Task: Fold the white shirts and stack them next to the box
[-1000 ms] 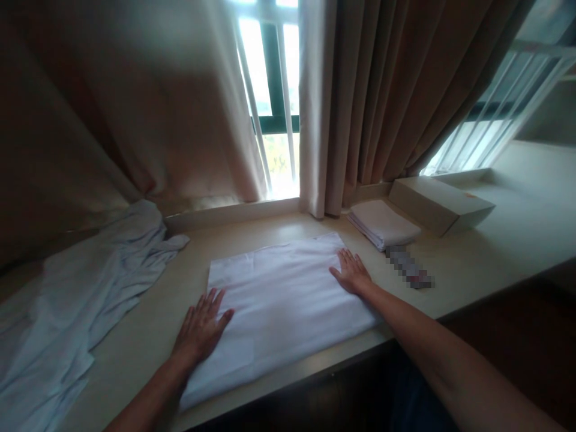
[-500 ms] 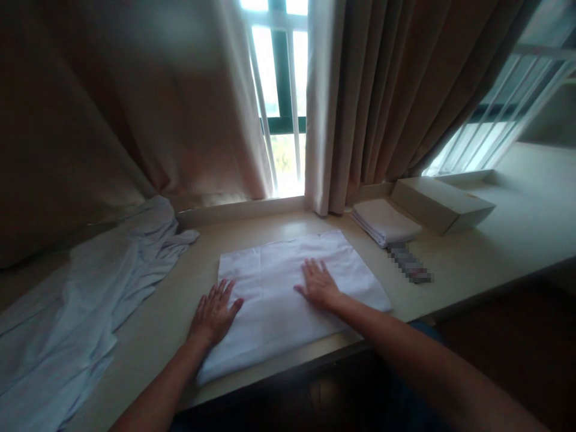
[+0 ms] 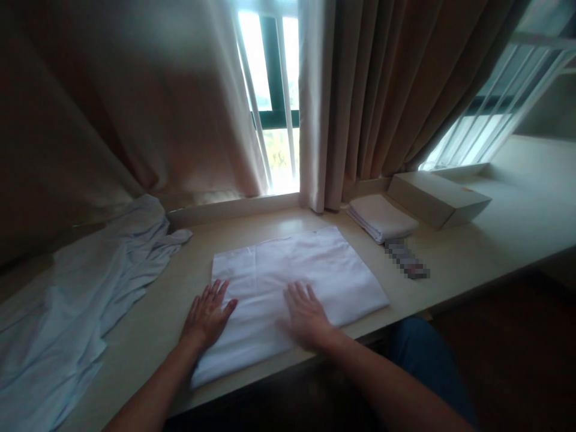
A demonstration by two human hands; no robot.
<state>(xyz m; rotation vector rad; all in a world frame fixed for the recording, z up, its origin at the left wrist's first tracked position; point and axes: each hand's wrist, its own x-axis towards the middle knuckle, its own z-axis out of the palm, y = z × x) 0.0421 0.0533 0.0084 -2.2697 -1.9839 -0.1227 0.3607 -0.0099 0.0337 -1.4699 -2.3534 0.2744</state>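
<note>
A folded white cloth (image 3: 310, 270) lies flat on the pale counter (image 3: 472, 252) in front of me. My left hand (image 3: 206, 315) rests flat on the cloth's left edge, fingers stretched out. Flat on the cloth's near middle lies my right hand (image 3: 306, 312), fingers spread. Neither hand holds anything.
A crumpled light blue sheet (image 3: 67, 300) spreads over the counter's left side. At the back right sit a small stack of folded white cloth (image 3: 382, 217), a flat beige box (image 3: 436, 197) and a blurred-out small object (image 3: 406, 259). Curtains (image 3: 382, 90) hang before the barred window (image 3: 274, 96).
My right hand has slid from the cloth's right edge leftward and nearer to me, to the cloth's near middle. My left hand has stayed on the left edge.
</note>
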